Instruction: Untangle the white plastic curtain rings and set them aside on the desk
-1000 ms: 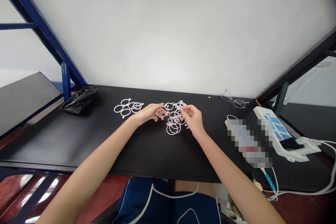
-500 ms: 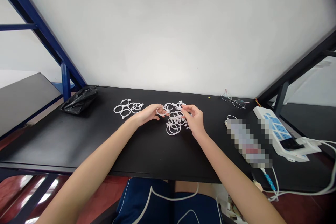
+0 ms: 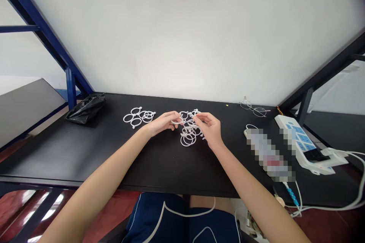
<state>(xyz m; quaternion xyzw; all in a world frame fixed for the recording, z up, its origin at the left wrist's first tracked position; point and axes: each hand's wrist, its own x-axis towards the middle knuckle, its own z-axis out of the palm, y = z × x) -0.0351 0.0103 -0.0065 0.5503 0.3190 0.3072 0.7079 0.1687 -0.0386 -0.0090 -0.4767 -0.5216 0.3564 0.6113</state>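
Note:
My left hand (image 3: 162, 122) pinches a white plastic ring (image 3: 177, 120) just above the black table (image 3: 85, 148). My right hand (image 3: 209, 126) has its fingertips closed on another white ring (image 3: 195, 120) at the top of a loose pile of white rings (image 3: 188, 136). The two hands are close together over that pile. A second, smaller group of white rings (image 3: 138, 117) lies flat on the table to the left of my left hand.
A black plastic bag (image 3: 85, 108) lies at the table's far left. Spectacles (image 3: 254, 109) rest at the back right. A white power strip (image 3: 303, 144) with cables and a blurred object (image 3: 268, 153) sit at the right. A blue metal frame (image 3: 54, 49) rises at left.
My left hand has lifted its ring slightly and moved it right toward my right hand. My right hand's fingers have shifted left onto the pile's top ring.

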